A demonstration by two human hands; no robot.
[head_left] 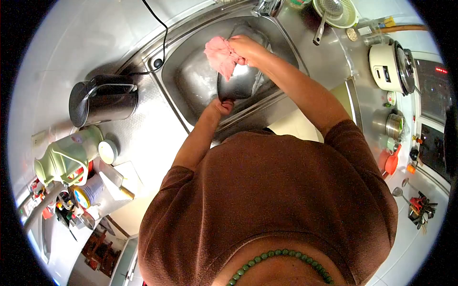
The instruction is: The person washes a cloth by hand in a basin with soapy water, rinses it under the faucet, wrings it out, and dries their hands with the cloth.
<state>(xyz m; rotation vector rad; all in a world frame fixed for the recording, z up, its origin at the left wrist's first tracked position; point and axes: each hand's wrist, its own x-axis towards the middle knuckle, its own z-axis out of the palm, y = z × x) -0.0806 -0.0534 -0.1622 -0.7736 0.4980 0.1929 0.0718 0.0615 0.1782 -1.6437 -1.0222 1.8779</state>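
Note:
A crumpled pink cloth [221, 53] is bunched in my right hand [244, 49], which is closed on it above the steel sink [187, 78]. Under the cloth, a dark, shiny metal vessel [234, 86] with a rounded edge stands tilted in the basin; I cannot tell whether it is a pot or a pan. My left hand [223, 107] is closed at the vessel's near lower edge, by the front of the sink. Wet streaks show on the metal around it. The cloth and right forearm hide part of the vessel.
The faucet [267, 7] is behind the sink. To the left are a dark kettle [106, 99], a green jug [71, 152], a small bowl [108, 151] and a cleaver [114, 178]. A colander [341, 14] and a rice cooker [389, 67] stand at the right.

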